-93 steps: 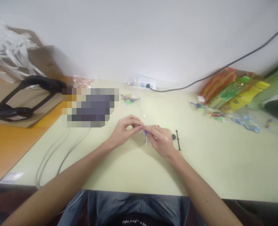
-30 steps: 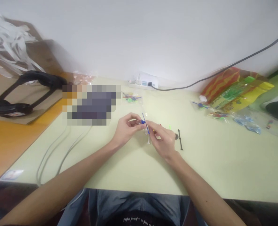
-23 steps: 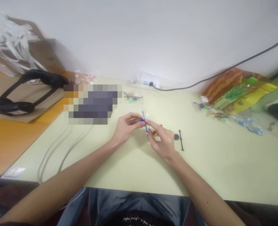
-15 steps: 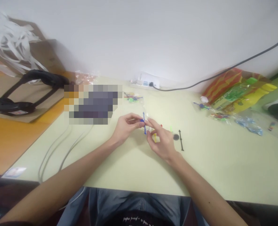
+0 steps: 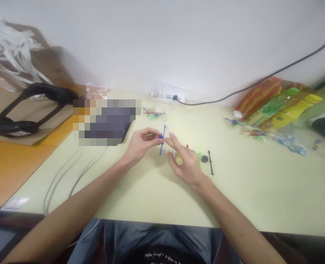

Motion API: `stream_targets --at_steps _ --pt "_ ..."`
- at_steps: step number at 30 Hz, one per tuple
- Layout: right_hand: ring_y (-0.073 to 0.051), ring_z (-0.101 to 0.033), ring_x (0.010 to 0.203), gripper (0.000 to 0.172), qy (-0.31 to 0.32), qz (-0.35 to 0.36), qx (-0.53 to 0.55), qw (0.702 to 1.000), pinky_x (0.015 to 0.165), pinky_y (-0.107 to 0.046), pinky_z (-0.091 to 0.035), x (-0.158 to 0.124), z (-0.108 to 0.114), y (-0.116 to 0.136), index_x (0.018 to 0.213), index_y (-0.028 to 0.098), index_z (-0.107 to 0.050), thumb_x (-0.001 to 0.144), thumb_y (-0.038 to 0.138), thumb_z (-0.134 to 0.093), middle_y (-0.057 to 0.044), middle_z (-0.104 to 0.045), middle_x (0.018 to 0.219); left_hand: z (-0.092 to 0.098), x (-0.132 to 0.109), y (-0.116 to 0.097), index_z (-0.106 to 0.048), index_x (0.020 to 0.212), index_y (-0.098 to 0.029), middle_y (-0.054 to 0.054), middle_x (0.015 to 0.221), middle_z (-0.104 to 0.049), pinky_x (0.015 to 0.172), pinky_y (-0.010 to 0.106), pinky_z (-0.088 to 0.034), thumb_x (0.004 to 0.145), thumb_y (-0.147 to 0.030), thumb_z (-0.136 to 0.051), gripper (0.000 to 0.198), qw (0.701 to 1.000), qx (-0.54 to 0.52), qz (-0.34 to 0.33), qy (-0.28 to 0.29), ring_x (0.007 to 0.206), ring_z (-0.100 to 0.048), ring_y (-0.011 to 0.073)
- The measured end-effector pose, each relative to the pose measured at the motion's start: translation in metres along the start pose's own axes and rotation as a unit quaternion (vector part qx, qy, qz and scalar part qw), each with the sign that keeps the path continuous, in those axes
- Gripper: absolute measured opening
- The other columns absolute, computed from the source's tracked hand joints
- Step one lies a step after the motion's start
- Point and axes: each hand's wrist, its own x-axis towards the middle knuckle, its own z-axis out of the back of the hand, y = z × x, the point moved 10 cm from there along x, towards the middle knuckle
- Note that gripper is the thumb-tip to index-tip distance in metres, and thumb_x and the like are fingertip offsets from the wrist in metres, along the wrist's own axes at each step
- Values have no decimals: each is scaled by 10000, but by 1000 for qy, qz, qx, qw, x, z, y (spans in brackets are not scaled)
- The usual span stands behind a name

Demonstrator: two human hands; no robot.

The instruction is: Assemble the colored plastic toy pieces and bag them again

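Between the thumb and fingers of my left hand (image 5: 141,145) is a small blue plastic piece (image 5: 162,143), a round hub with a thin arrow-tipped bar, held tilted above the table. My right hand (image 5: 186,161) has its fingers apart; one fingertip reaches the blue piece, and whether it touches cannot be made out. Beneath and beside this hand lie small yellow, white and red parts, partly hidden by the fingers. Just right of it are a green part, a dark round disc (image 5: 204,158) and a black arrow-tipped bar (image 5: 211,162).
Bagged colourful pieces (image 5: 153,113) lie at the back, near a white power strip (image 5: 169,96) with a dark cable. A blurred-out dark object (image 5: 110,123) stands left. Bright snack bags (image 5: 277,106) and small packets occupy the right. A black headband-like frame (image 5: 33,108) rests on cardboard.
My left hand has drawn slightly left with the blue piece, which now leans more. The right hand's fingers have spread further from it, and more of the green part shows.
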Motion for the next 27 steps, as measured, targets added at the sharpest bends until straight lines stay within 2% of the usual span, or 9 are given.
stream_targets --at_steps 2,4,7,9,11,14,18,21,27 --pt "-210 -701 1157 681 -45 -28 14 999 938 -362 -612 1 13 -8 1602 260 -251 973 114 -467 -72 -679 1357 7 3 -11 -739 910 -161 63 919 -730 811 344 -586 636 -367 -933 394 999 42 -28 -4 837 -699 200" --pt "-216 -712 1115 576 -93 -50 4 994 938 -384 -597 1 28 -17 1526 264 -390 975 121 -475 -72 -714 1289 12 4 -20 -738 909 -165 67 935 -730 830 342 -585 656 -381 -920 379 994 101 -51 -1 848 -699 203" --pt "-231 -702 1065 384 -109 -58 -33 992 943 -429 -551 0 39 -29 1299 256 -593 958 108 -495 -61 -763 1125 9 4 -23 -745 913 -165 79 945 -734 837 338 -585 721 -422 -871 345 976 200 -69 52 850 -708 207" --pt "-245 -684 1030 289 -72 -54 -60 994 931 -453 -514 1 34 -35 1166 241 -646 946 106 -514 -58 -771 1023 5 2 -20 -749 928 -169 85 959 -737 811 324 -588 769 -453 -828 335 961 249 -74 93 837 -713 202" --pt "-261 -658 1026 227 -16 -52 -81 995 930 -472 -471 3 23 -40 1113 231 -661 946 135 -542 -61 -768 976 2 2 -15 -750 942 -174 86 962 -738 788 308 -585 798 -477 -796 339 947 287 -81 120 823 -710 194" --pt "-277 -620 1063 187 64 -43 -87 993 964 -484 -416 2 6 -42 1124 229 -670 957 218 -586 -68 -765 994 -2 1 -8 -747 960 -182 79 945 -739 770 295 -574 823 -497 -763 344 930 325 -93 148 805 -696 185" --pt "-288 -581 1112 248 137 -26 -89 986 1006 -489 -381 -1 -11 -39 1176 224 -670 941 299 -643 -75 -754 1100 -7 0 -3 -743 972 -195 59 912 -734 765 283 -548 844 -489 -740 321 906 369 -103 179 792 -679 176" --pt "-299 -573 1120 285 162 -22 -96 982 1010 -495 -375 -3 -17 -40 1193 218 -667 926 318 -670 -83 -748 1133 -10 -1 -3 -749 931 -202 48 895 -732 776 272 -522 838 -458 -751 273 893 388 -109 202 807 -678 178" --pt "-285 -586 1093 283 174 -16 -105 979 1023 -499 -366 -7 -24 -41 1190 222 -663 908 211 -667 -85 -757 1064 -13 -2 -2 -762 908 -203 45 852 -727 731 263 -502 808 -449 -779 265 895 378 -101 215 762 -661 175"
